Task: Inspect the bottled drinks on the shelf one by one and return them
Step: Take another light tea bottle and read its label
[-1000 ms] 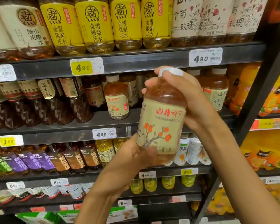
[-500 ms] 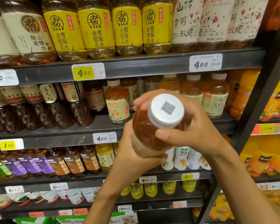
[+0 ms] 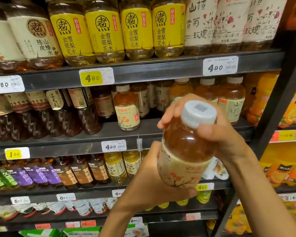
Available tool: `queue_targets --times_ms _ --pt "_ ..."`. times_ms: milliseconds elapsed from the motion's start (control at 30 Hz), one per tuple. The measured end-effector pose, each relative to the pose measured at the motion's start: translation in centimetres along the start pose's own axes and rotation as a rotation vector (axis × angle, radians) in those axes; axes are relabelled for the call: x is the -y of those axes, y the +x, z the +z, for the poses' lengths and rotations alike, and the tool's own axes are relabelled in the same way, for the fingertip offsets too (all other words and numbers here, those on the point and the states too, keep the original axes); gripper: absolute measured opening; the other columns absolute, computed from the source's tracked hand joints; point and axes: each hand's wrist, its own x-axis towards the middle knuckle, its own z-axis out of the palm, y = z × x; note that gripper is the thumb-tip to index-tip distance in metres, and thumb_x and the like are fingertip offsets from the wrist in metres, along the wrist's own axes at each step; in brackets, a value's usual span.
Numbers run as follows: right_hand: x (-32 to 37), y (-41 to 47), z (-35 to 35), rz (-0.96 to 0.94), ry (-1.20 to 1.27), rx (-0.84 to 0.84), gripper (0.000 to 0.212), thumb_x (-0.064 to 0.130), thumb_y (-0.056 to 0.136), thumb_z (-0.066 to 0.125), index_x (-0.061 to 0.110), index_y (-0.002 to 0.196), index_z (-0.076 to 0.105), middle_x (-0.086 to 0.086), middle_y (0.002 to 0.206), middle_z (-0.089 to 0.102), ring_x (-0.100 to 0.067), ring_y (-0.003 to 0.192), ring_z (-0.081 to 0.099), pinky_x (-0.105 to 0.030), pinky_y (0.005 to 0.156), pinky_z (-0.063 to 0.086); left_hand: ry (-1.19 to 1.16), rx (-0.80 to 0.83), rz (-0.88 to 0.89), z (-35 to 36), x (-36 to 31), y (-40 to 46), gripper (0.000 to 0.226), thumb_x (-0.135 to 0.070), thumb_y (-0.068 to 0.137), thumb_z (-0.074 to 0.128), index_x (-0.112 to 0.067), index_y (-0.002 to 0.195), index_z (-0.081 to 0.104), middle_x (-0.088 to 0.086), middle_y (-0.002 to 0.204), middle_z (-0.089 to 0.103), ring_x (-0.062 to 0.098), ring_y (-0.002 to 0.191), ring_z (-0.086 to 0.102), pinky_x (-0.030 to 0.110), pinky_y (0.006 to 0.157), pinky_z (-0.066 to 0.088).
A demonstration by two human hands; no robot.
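Observation:
I hold an amber drink bottle (image 3: 186, 149) with a white cap and a cream label showing orange fruit, in front of the shelves. It leans with its cap toward me and up to the right. My left hand (image 3: 150, 183) cups its base and lower label from the left. My right hand (image 3: 217, 132) wraps its shoulder just under the cap from the right. A matching bottle (image 3: 126, 110) stands alone on the middle shelf (image 3: 92, 144), with similar ones (image 3: 231, 98) further right behind my hands.
Yellow-labelled bottles (image 3: 104, 33) and cream rose-labelled bottles (image 3: 200, 26) fill the top shelf. Dark bottles (image 3: 46, 115) stand at middle left, purple and brown ones (image 3: 58, 173) below. A black upright post (image 3: 277, 117) divides off orange drinks (image 3: 290, 108) on the right.
The bottle went from upright with its label facing me to tipped cap-first toward me, then partly back so the label shows again. Both hands kept hold and shifted right and lower in view.

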Motion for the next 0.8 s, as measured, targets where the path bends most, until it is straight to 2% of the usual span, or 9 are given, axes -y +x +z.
queue_targets --times_ms 67,167,233,367,467,533,633,733,800 --pt "-0.4 -0.1 -0.5 0.077 0.13 -0.021 0.046 0.048 0.077 0.07 0.013 0.107 0.064 -0.008 0.108 0.067 -0.028 0.103 0.062 -0.039 0.087 0.05 -0.027 0.026 -0.027 0.5 -0.1 -0.2 0.079 -0.027 0.051 0.09 -0.022 0.12 0.05 -0.003 0.111 0.068 0.014 0.102 0.067 0.036 0.079 0.059" --pt "-1.3 -0.2 -1.1 0.163 0.27 -0.044 0.057 0.048 0.071 0.076 0.013 0.115 0.064 -0.01 0.117 0.066 -0.029 0.11 0.062 -0.045 0.095 0.049 -0.09 0.064 -0.044 0.8 0.0 -0.2 0.056 -0.022 0.058 0.082 -0.02 0.107 0.055 -0.016 0.093 0.073 0.002 0.084 0.07 0.015 0.065 0.055" --pt "-1.8 -0.3 -1.2 0.194 0.34 -0.08 0.061 0.046 0.066 0.08 0.012 0.114 0.064 -0.015 0.116 0.065 -0.035 0.109 0.06 -0.052 0.098 0.046 -0.113 0.073 -0.055 1.0 -0.1 -0.3 0.05 -0.027 0.056 0.078 -0.025 0.101 0.056 -0.022 0.089 0.072 -0.001 0.083 0.07 0.011 0.065 0.053" --pt "-1.3 -0.4 -0.8 0.168 0.263 -0.149 0.053 0.037 0.072 0.076 0.007 0.113 0.063 -0.014 0.106 0.068 -0.032 0.099 0.064 -0.043 0.088 0.052 -0.136 0.027 -0.005 1.5 -0.5 -0.6 0.056 -0.032 0.059 0.08 -0.027 0.108 0.054 -0.015 0.101 0.071 0.005 0.094 0.069 0.02 0.074 0.056" --pt "-0.7 -0.6 -0.3 0.147 0.075 -0.371 0.042 0.026 0.077 0.069 0.007 0.114 0.06 -0.009 0.105 0.072 -0.026 0.097 0.067 -0.035 0.082 0.055 -0.258 -0.092 0.029 1.9 -0.7 -0.3 0.068 -0.031 0.062 0.08 -0.024 0.121 0.048 -0.006 0.109 0.069 0.013 0.102 0.067 0.027 0.079 0.056" --pt "-0.6 -0.3 0.6 0.171 -0.05 -0.481 0.036 0.029 0.082 0.065 0.013 0.113 0.063 -0.005 0.104 0.073 -0.019 0.096 0.069 -0.028 0.078 0.055 -0.294 -0.164 0.026 2.3 -0.9 0.1 0.068 -0.034 0.058 0.079 -0.023 0.118 0.05 -0.006 0.104 0.07 0.012 0.095 0.069 0.023 0.073 0.056" --pt "-0.5 0.4 1.1 0.276 -0.183 -0.538 0.028 0.04 0.086 0.065 0.02 0.105 0.068 0.0 0.095 0.074 -0.013 0.089 0.07 -0.022 0.072 0.053 -0.384 -0.132 -0.062 2.2 -1.0 0.2 0.067 -0.04 0.058 0.076 -0.02 0.119 0.056 -0.001 0.104 0.073 0.016 0.096 0.07 0.023 0.074 0.056" --pt "-0.4 1.2 0.1 0.375 -0.043 -0.492 0.03 0.041 0.089 0.057 0.017 0.103 0.07 0.0 0.091 0.073 -0.012 0.088 0.069 -0.024 0.075 0.055 -0.51 -0.091 -0.151 1.6 -0.9 -0.1 0.071 -0.051 0.061 0.073 -0.016 0.121 0.06 0.004 0.108 0.072 0.02 0.104 0.068 0.032 0.084 0.055" --pt "-0.5 1.5 -0.4 0.434 0.168 -0.521 0.042 0.037 0.089 0.056 0.006 0.116 0.064 -0.009 0.101 0.068 -0.019 0.096 0.064 -0.031 0.086 0.052 -0.652 -0.031 -0.174 1.6 -0.9 -0.1 0.069 -0.055 0.062 0.078 -0.017 0.118 0.067 0.01 0.114 0.07 0.027 0.108 0.065 0.04 0.09 0.054"
